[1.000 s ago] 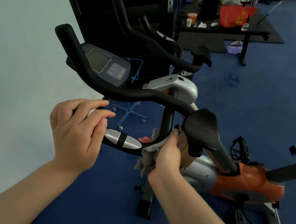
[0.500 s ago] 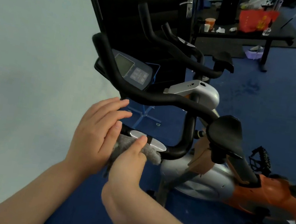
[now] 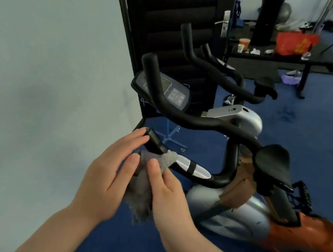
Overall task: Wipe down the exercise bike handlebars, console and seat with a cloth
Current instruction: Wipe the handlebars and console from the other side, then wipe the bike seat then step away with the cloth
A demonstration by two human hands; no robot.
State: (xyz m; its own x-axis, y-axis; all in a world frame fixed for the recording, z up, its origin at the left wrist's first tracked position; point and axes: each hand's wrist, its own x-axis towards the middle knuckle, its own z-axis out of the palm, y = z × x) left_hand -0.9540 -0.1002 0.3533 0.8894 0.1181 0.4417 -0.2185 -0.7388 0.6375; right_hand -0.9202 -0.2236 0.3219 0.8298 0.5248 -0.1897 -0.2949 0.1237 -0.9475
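The exercise bike's near handlebar [image 3: 194, 122] curves across the middle, with the console [image 3: 173, 94] behind its left upright. Lower down, the near grip [image 3: 155, 142] with a silver sensor strip [image 3: 194, 169] points toward me. A grey cloth [image 3: 141, 194] is bunched against this grip and hangs below it. My left hand [image 3: 108, 173] has its fingers on the grip's end and its thumb on the cloth. My right hand [image 3: 169, 193] pinches the cloth from the right. A black pad [image 3: 273, 164] sits at the handlebar's right end. No seat can be made out.
A pale wall fills the left. A second bike's handlebars [image 3: 214, 68] stand behind, in front of a black door [image 3: 178, 18]. A black bench [image 3: 281, 57] with cups and a red bag is at the back right. Orange and silver bike body [image 3: 307, 233], blue floor.
My right hand carried the cloth left from the bike's stem onto the near grip. My left hand closed in and its thumb now rests on the cloth. The view shifted left.
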